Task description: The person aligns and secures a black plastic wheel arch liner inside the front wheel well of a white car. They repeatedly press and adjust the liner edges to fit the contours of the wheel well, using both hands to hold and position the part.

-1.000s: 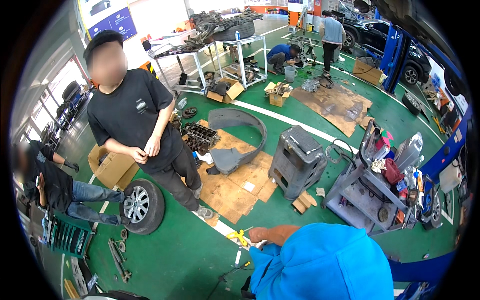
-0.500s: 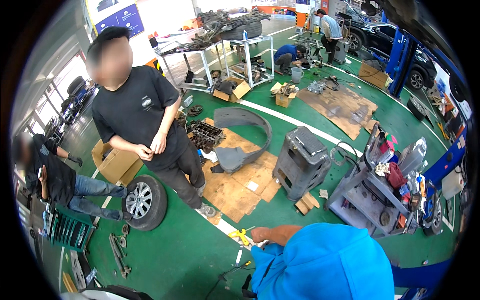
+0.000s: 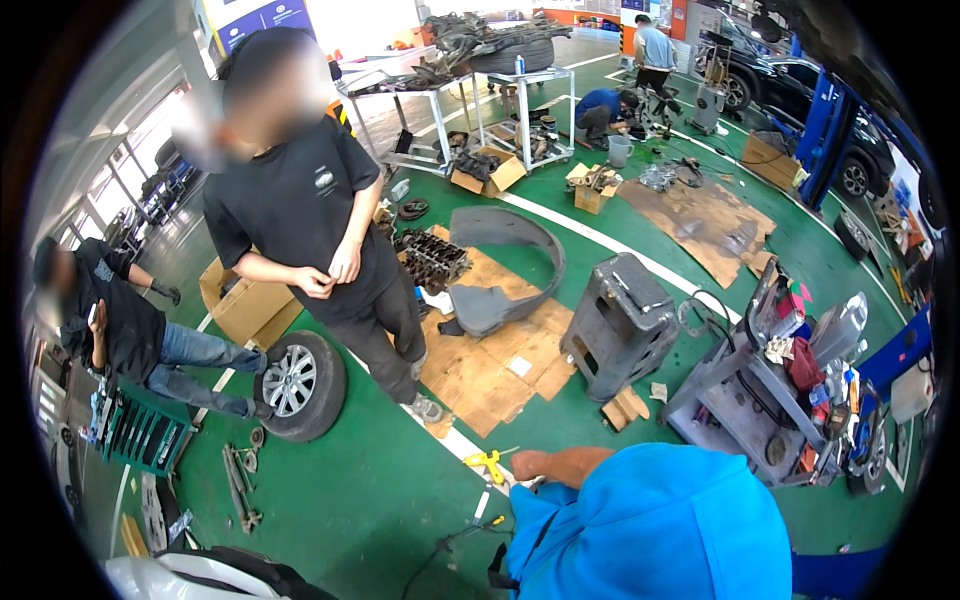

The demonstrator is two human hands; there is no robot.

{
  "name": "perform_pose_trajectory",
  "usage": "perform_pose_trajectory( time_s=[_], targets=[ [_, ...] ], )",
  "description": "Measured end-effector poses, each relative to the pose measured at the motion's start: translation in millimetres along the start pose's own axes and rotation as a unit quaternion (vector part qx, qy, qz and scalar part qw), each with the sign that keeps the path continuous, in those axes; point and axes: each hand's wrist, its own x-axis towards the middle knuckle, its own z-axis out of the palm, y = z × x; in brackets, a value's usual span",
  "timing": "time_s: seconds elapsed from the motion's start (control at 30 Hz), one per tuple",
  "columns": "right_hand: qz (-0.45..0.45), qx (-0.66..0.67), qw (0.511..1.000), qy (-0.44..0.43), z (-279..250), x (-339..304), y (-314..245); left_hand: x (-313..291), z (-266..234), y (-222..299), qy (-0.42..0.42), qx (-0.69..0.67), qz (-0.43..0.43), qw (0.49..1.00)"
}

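Observation:
Neither of my hands shows. Close in front, at the lower middle, a person in a bright blue top (image 3: pixel 660 530) fills much of the view, with one bare forearm reaching left. That person's hand (image 3: pixel 530 464) is closed beside a yellow glue gun (image 3: pixel 486 461). Whether the hand touches the gun, I cannot tell. Below the gun, a black cable (image 3: pixel 445 545) with a yellow part trails over the green floor. A person in a black T-shirt (image 3: pixel 300 200) stands facing this way, hands together at the waist.
A wheel (image 3: pixel 325 385) lies by another person (image 3: pixel 105 310) at left. Cardboard (image 3: pixel 500 390) holds an engine part (image 3: pixel 430 258) and a dark curved liner (image 3: pixel 540 255). A grey step stool (image 3: pixel 620 325) and cluttered cart (image 3: pixel 740 400) stand right. White bodywork (image 3: pixel 150 582) edges the lower left.
My view has shifted, so most of the scene sits slightly farther right and more white bodywork shows at lower left. The hand in front remains beside the glue gun.

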Motion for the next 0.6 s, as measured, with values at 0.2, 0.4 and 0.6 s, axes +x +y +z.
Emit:
perform_pose_trajectory(
  time_s=[0.2,0.4,0.6],
  targets=[
    [-0.014,-0.089,0.996,0.025,27.9,44.2,11.5,-5.6,-13.7,42.9,-0.015,0.059,-0.024,0.998],
    [-0.114,-0.182,0.976,-0.024,28.6,51.3,32.0,6.2,2.5,31.5,-0.028,-0.009,-0.098,0.995],
    [-0.067,0.013,0.997,-0.018,16.8,30.1,11.5,3.5,0.8,34.2,-0.009,-0.148,-0.133,0.98]
  ],
)
